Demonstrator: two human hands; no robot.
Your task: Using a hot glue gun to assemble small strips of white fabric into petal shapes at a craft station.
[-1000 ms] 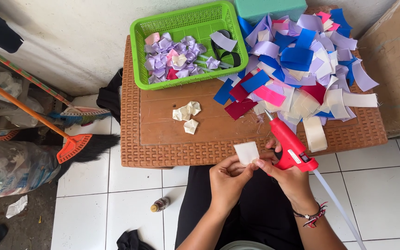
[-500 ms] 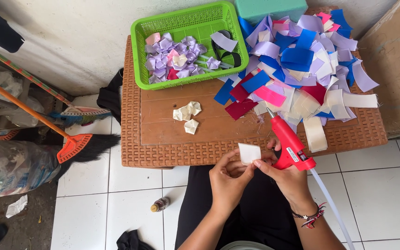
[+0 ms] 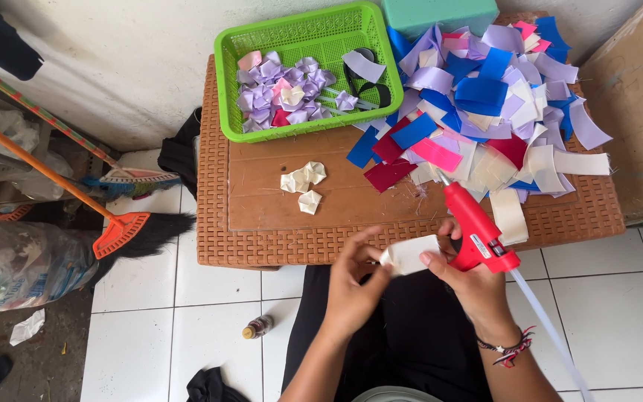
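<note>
My left hand (image 3: 355, 286) pinches the left end of a cream ribbon piece (image 3: 411, 254) just in front of the brown table's (image 3: 262, 201) near edge. My right hand (image 3: 470, 279) grips a red glue gun (image 3: 474, 231) by its handle, nozzle pointing up and away, while its fingertips also touch the ribbon's right end. A clear glue stick (image 3: 548, 327) trails from the back of the gun. Three folded cream ribbon petals (image 3: 304, 182) lie in the middle of the table.
A green basket (image 3: 303, 67) with several purple and pink folded petals stands at the table's back left. A heap of blue, white, lilac, pink and maroon ribbon pieces (image 3: 485, 104) covers the right side. Brooms (image 3: 117, 231) and a small bottle (image 3: 258, 327) are on the tiled floor at left.
The flat cream ribbon square has been folded over into a narrower piece between both hands. The glue gun has tipped slightly and stayed in my right hand.
</note>
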